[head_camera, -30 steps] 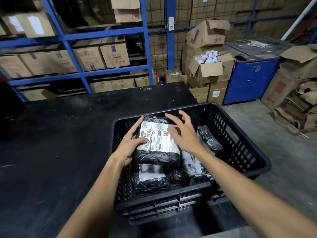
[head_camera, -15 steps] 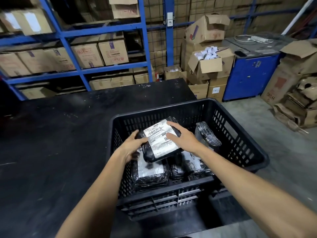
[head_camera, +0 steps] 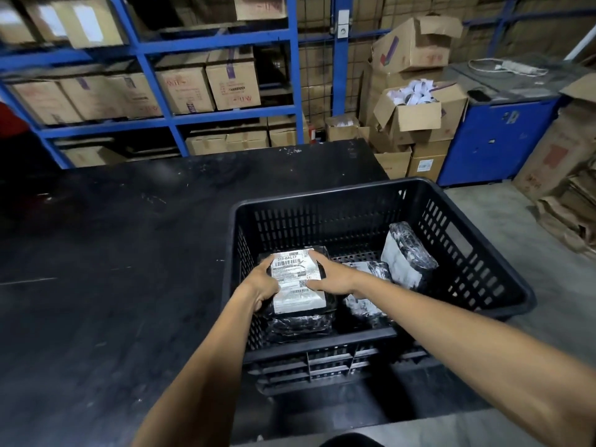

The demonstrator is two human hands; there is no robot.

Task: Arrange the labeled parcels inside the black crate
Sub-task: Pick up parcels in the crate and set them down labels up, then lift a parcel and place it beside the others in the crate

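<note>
Labeled parcel point(head_camera: 298, 282) lying label-up on another parcel point(head_camera: 300, 325) in the near-left corner of the black crate point(head_camera: 477, 275), we are gripping its sides with our left hand point(head_camera: 263, 285) and right hand point(head_camera: 332, 277), crate sitting on the dark bench point(head_camera: 113, 253), third parcel point(head_camera: 408, 254) leaning upright at the right.

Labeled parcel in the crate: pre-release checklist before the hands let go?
1. Both hands on the labeled parcel: ok, left hand at its left edge, right hand at its right.
2. Label facing up: ok.
3. Parcel inside the black crate: ok, near-left corner.
4. Support beneath: ok, it lies on another wrapped parcel.
5. Lying flat and settled: cannot tell.
6. Upright parcel at the right stable: cannot tell; it seems to lean on the crate wall.
</note>
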